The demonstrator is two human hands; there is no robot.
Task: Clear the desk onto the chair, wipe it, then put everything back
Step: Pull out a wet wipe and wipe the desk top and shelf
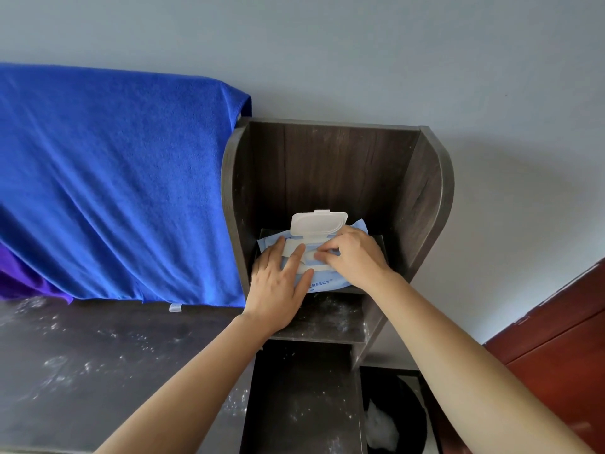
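Head view. Hidden or partial: a blue towel (114, 175) drapes over something at the back of the desk and covers it wholly; a purple cloth (26, 280) shows only as a corner under the towel at the left edge. The printed name on the wet-wipes pack (322, 283) is cut by the hands to "ERFECT". A dark bin (393, 417) below right, holding something white, is cut off by the frame, as is a red-brown panel (563, 348) at the right. Task item: the wet-wipes pack, pale blue, lies flat on the upper shelf of the dark wood shelf unit (422, 191) at the desk's right end, its white flip lid (319, 221) standing open toward the back wall. Left hand (281, 286): open, fingers straight and spread, pressing flat on the near left part of the pack. Right hand (355, 253): fingers curled, tips pinching at the white opening in the pack's middle; whether a wipe or a seal is pinched cannot be told. Desk top (82, 355): dark, dusted with white specks, as are the lower shelves.
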